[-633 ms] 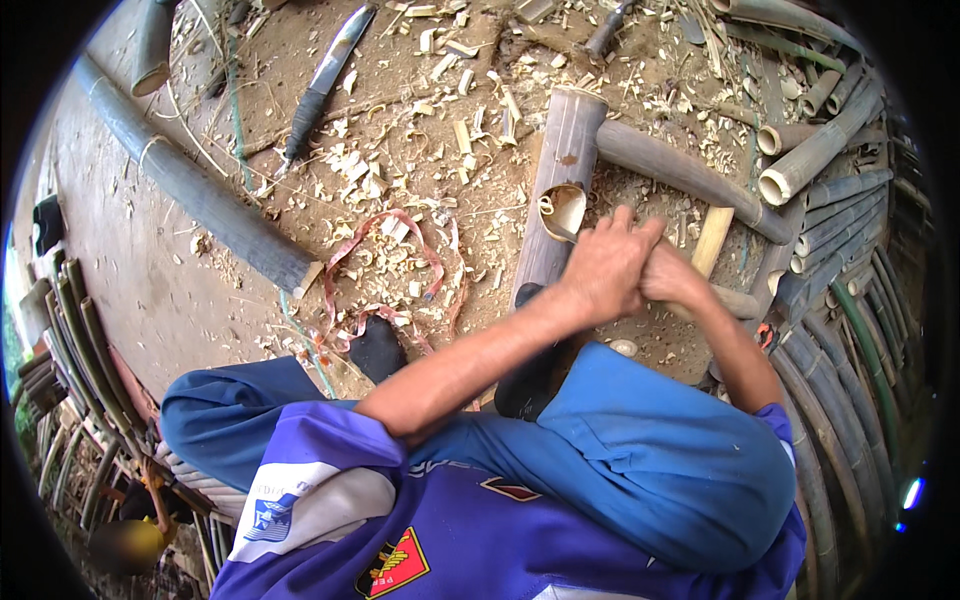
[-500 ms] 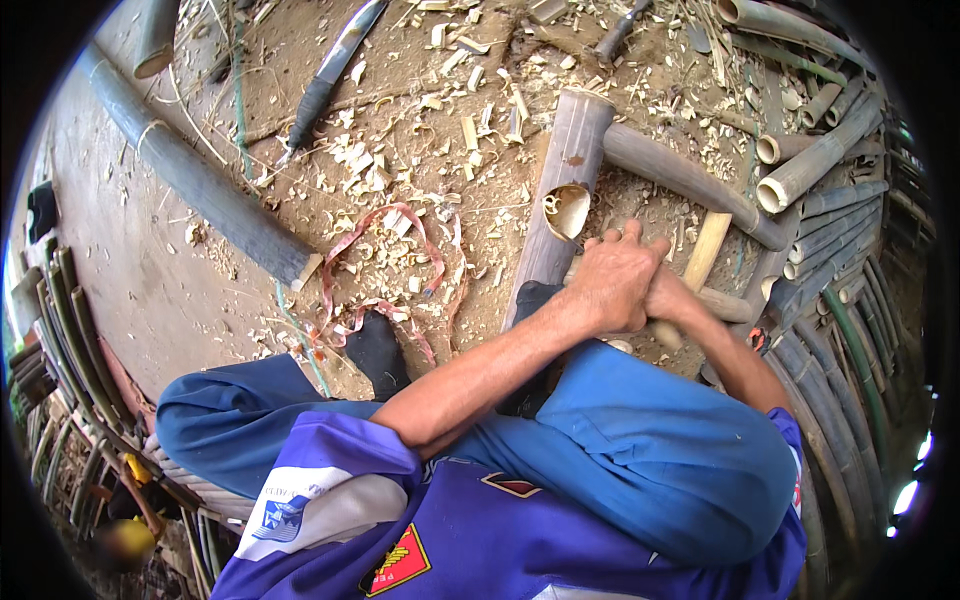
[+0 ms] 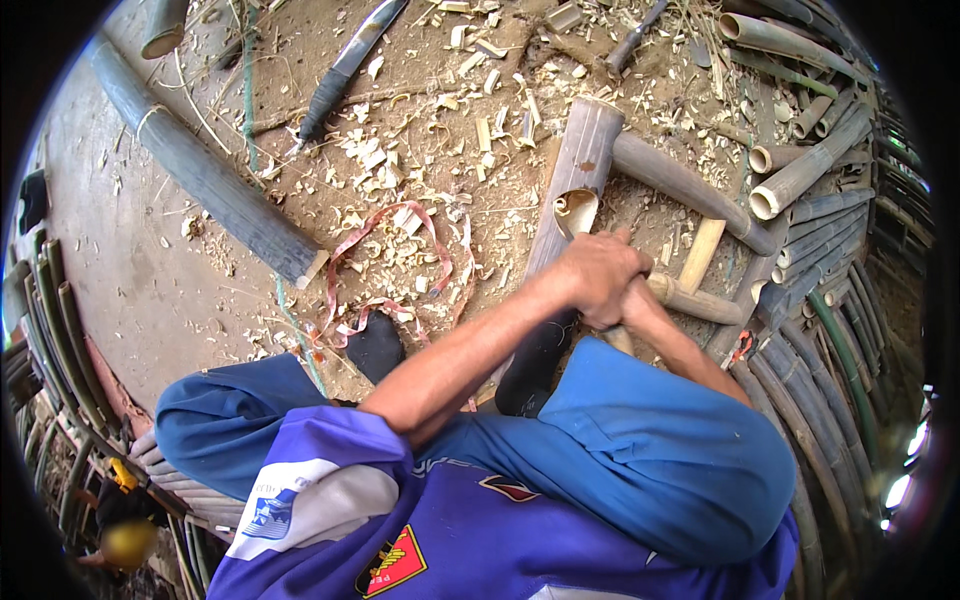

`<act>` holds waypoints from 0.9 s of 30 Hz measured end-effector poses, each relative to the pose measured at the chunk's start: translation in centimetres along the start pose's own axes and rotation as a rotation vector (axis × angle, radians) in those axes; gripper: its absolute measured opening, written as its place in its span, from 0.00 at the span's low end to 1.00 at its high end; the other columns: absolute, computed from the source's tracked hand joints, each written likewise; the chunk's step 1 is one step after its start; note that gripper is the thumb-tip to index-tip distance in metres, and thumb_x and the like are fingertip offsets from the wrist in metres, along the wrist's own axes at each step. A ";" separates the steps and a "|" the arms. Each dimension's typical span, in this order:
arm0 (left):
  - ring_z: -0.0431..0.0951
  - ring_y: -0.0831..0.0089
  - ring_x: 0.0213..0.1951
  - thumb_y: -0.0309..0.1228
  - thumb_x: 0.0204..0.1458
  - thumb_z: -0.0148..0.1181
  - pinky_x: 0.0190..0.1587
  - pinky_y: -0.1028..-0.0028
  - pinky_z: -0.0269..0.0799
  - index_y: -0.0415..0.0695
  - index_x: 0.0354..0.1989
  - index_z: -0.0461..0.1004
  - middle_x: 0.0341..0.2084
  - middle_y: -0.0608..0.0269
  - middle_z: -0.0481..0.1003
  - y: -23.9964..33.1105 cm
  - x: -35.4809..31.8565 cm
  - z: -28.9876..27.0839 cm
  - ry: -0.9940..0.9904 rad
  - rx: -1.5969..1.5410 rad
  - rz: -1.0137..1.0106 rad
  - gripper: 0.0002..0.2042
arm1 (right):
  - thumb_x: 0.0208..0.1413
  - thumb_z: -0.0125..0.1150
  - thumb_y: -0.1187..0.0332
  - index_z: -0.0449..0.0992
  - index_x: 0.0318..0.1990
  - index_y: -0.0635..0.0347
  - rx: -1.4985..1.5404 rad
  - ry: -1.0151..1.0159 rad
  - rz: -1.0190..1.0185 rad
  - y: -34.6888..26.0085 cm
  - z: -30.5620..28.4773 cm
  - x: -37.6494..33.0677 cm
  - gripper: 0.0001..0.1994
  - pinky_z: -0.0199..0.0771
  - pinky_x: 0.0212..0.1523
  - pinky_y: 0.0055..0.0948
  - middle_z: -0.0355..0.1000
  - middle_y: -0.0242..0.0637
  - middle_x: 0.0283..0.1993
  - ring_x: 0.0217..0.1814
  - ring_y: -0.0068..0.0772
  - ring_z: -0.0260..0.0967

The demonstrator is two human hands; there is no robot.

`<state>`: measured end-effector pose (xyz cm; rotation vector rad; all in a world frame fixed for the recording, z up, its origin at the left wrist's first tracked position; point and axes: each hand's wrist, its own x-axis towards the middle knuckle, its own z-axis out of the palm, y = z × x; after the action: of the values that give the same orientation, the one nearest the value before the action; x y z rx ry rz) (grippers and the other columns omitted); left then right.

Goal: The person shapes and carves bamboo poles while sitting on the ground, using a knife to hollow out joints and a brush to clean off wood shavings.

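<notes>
In front of me lies a thick grey-brown bamboo pole with an oval hole cut in its upper side. My left hand is closed over my right hand, just below the hole's right side. Beneath them juts out the pale end of a wooden-handled tool, gripped between both hands; its working end is hidden. My black-socked foot presses against the near part of the pole. Right of my hands lie a short round wooden piece and a flat yellowish bamboo strip.
Another bamboo length lies crosswise at the pole's far right. A dark-handled knife and a grey bamboo pole lie to the left. A reddish strip curls among wood shavings. Stacked bamboo fills the right side.
My clasped hands have turned and drawn down toward me, and the handle's end has swung left. More of the round wooden piece shows. The whole view has shifted slightly.
</notes>
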<state>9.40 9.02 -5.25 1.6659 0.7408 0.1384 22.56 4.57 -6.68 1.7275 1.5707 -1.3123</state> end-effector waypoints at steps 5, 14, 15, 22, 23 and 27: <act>0.62 0.44 0.65 0.24 0.31 0.66 0.67 0.55 0.59 0.44 0.63 0.68 0.63 0.40 0.60 -2.5 -2.3 -1.6 0.029 0.094 0.220 0.40 | 0.60 0.53 0.69 0.55 0.68 0.58 1.167 0.022 -0.039 -2.8 3.0 -0.4 0.28 0.70 0.62 0.33 0.64 0.41 0.60 0.64 0.35 0.64; 0.79 0.53 0.35 0.24 0.41 0.62 0.31 0.57 0.75 0.36 0.44 0.64 0.32 0.48 0.73 -0.2 -15.0 -0.4 0.194 0.435 -0.437 0.20 | 0.68 0.50 0.58 0.70 0.51 0.55 1.887 -0.334 -0.094 -2.6 5.1 -3.3 0.13 0.72 0.56 0.49 0.72 0.41 0.52 0.56 0.40 0.71; 0.80 0.57 0.31 0.25 0.44 0.60 0.28 0.57 0.75 0.39 0.38 0.64 0.29 0.50 0.73 -0.3 -14.3 -1.7 0.174 0.507 -0.449 0.14 | 0.67 0.50 0.59 0.70 0.51 0.57 1.952 -0.333 -0.110 -3.2 5.6 -2.1 0.14 0.72 0.57 0.49 0.72 0.41 0.53 0.56 0.40 0.71; 0.82 0.58 0.25 0.30 0.32 0.70 0.27 0.62 0.77 0.36 0.27 0.81 0.18 0.51 0.78 -2.0 -2.9 -16.2 -0.481 0.563 -0.441 0.13 | 0.64 0.55 0.62 0.70 0.51 0.67 2.281 -0.396 -0.110 -6.5 2.3 1.4 0.17 0.77 0.59 0.44 0.74 0.47 0.51 0.52 0.41 0.74; 0.80 0.63 0.23 0.30 0.32 0.71 0.25 0.64 0.76 0.36 0.29 0.81 0.18 0.54 0.78 -4.2 -2.8 -16.8 -0.538 0.372 -0.553 0.14 | 0.63 0.56 0.62 0.70 0.49 0.67 2.311 -0.344 -0.062 -7.0 1.8 1.9 0.16 0.78 0.58 0.43 0.75 0.48 0.49 0.51 0.42 0.75; 0.72 0.77 0.16 0.30 0.39 0.71 0.17 0.75 0.67 0.37 0.35 0.79 0.18 0.64 0.75 -7.4 -7.1 -12.9 -0.561 -0.161 -0.701 0.15 | 0.59 0.61 0.58 0.70 0.46 0.65 2.077 -0.247 0.135 -7.0 2.5 2.1 0.18 0.85 0.39 0.44 0.75 0.50 0.41 0.36 0.46 0.78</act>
<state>-5.26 16.40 -6.65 1.1268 0.8037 -0.7164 14.89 5.25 -7.84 2.0123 -0.7450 -3.1776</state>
